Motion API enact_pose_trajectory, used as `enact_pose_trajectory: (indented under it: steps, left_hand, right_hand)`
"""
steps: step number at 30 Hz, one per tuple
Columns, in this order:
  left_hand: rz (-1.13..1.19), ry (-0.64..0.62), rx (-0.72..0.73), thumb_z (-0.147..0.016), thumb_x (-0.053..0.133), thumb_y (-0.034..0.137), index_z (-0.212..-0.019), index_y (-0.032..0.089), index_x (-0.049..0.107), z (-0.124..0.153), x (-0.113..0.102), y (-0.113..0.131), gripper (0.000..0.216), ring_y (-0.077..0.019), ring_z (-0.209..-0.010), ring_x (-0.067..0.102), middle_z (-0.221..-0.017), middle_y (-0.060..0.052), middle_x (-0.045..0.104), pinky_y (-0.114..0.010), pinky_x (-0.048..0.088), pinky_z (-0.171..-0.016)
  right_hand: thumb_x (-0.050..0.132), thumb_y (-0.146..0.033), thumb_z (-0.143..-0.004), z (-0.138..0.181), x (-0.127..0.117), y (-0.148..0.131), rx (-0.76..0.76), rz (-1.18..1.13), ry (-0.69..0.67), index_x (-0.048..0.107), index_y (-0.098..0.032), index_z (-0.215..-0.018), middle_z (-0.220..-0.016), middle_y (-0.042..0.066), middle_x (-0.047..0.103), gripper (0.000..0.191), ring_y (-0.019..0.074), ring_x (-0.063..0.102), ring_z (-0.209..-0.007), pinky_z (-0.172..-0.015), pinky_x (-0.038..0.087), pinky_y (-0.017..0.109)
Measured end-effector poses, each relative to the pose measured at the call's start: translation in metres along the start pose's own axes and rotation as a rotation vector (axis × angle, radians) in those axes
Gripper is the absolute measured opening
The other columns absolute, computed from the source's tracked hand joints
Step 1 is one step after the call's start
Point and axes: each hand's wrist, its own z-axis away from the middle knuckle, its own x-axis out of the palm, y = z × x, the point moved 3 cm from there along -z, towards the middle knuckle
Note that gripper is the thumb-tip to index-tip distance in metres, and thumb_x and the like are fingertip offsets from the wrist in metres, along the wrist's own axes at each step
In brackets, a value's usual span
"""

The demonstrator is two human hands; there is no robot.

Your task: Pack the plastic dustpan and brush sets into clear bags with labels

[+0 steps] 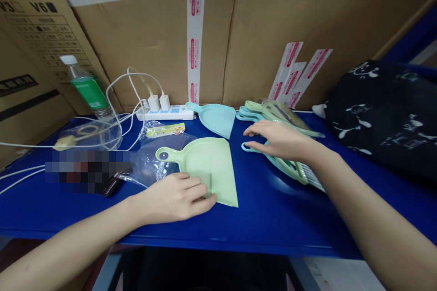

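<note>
A light green dustpan point(208, 159) lies on the blue table with its handle pointing left. My left hand point(182, 195) is closed at its near edge, the fingers bent over the pan. To the right, my right hand point(276, 138) hovers open, thumb and fingers apart, above a blue-handled brush point(251, 148). Under that hand, green and blue plastic pieces overlap, with pale bristles point(311, 176) showing at the right; my hand and forearm hide part of them. Farther back lies a light blue dustpan point(216, 118).
Behind the right hand is a bagged green dustpan set point(287, 116). Clear plastic packaging point(150, 157) lies left, near a power strip point(177, 112) with white cables and a bottle point(88, 91). Cardboard boxes point(146, 45) line the back; a black patterned bag point(385, 118) stands right.
</note>
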Motion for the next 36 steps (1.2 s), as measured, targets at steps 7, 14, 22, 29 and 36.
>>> enact_pose_trajectory:
  steps: [7, 14, 22, 29, 36]
  left_hand:
    - [0.011, -0.018, -0.009, -0.094, 0.041, 0.005, -0.107, 0.013, 0.058, 0.0, 0.0, -0.001, 0.023, -0.0123, -0.063, 0.057, -0.069, 0.001, 0.06, -0.026, 0.044, -0.052]
    - [0.138, -0.08, -0.069, -0.097, 0.035, 0.009, -0.11, 0.014, 0.058, 0.003, 0.003, -0.002, 0.027, -0.0148, -0.065, 0.057, -0.077, -0.001, 0.063, -0.028, 0.045, -0.053]
    - [0.116, -0.037, -0.045, -0.097, 0.036, 0.007, -0.111, 0.012, 0.06, 0.002, 0.003, 0.0, 0.028, -0.0135, -0.068, 0.061, -0.077, -0.001, 0.066, -0.027, 0.048, -0.056]
    - [0.219, 0.015, -0.03, -0.098, 0.041, 0.011, -0.111, 0.014, 0.063, -0.002, 0.003, 0.008, 0.026, -0.0116, -0.077, 0.065, -0.084, -0.002, 0.072, -0.024, 0.053, -0.067]
    - [0.301, 0.031, -0.043, -0.098, 0.041, 0.011, -0.112, 0.015, 0.065, -0.003, 0.002, 0.01, 0.028, -0.0125, -0.096, 0.066, -0.103, -0.002, 0.073, -0.025, 0.054, -0.08]
  right_hand:
    - [0.058, -0.04, -0.079, 0.004, 0.007, 0.004, 0.066, -0.027, -0.197, 0.07, -0.016, -0.098, -0.093, 0.012, 0.073, 0.033, 0.0258, 0.067, -0.082, -0.069, 0.053, 0.036]
    - [0.05, -0.024, -0.085, 0.004, 0.007, 0.001, 0.046, 0.085, -0.213, 0.07, -0.014, -0.102, -0.102, 0.014, 0.074, 0.028, 0.0276, 0.069, -0.09, -0.073, 0.054, 0.037]
    - [0.041, -0.027, -0.095, -0.001, 0.0, -0.024, -0.025, 0.139, 0.002, 0.057, -0.012, -0.131, -0.107, 0.017, 0.07, 0.042, 0.0292, 0.069, -0.085, -0.069, 0.054, 0.041]
    - [0.049, -0.023, -0.095, -0.002, 0.025, -0.081, -0.316, -0.125, 0.182, 0.057, -0.017, -0.125, -0.11, 0.011, 0.071, 0.031, 0.0235, 0.067, -0.099, -0.081, 0.054, 0.037]
    - [0.052, -0.019, -0.089, -0.002, 0.036, -0.088, -0.228, -0.454, 0.161, 0.055, -0.02, -0.109, -0.108, 0.011, 0.07, 0.02, 0.0233, 0.066, -0.101, -0.083, 0.055, 0.04]
